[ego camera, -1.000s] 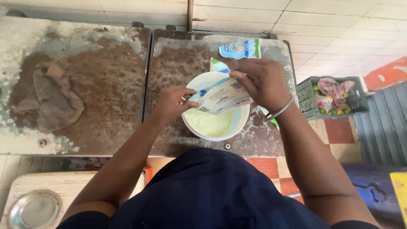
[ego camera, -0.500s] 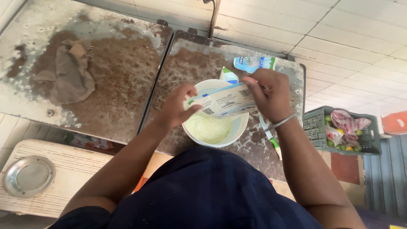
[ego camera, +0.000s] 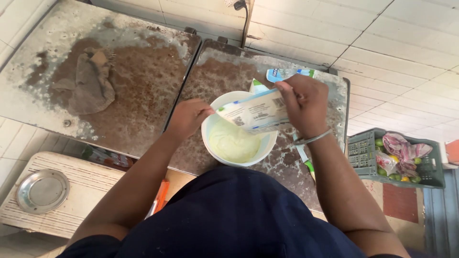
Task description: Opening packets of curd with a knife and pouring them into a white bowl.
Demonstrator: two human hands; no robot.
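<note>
Pouch squeezed out over white bowl, both hands on it.

The person's right hand (ego camera: 303,105) pinches the far end of a white-and-blue pouch (ego camera: 253,112), fingers pressed together on it; left hand (ego camera: 187,117) nips the near corner at 9 o'clock, thumb & fingertips closed on the edge. Pouch sits tilted over the white bowl (ego camera: 210,129), which holds pale creamy stuff (ego camera: 234,143), on the rusty metal top (ego camera: 215,76). To do it well, judging by the pics: keep the open corner low & inside the rim, run the right fingers flat from 3 toward 9 o'clock so contents get pushed out, not folded back; hold bowl-side corner steady. Two emptied pouches (ego camera: 289,73) lie at 12 o'clock, a green-handled knife (ego camera: 306,162) at 4, a crumpled rag (ego camera: 88,83) well apart at 10.
</note>
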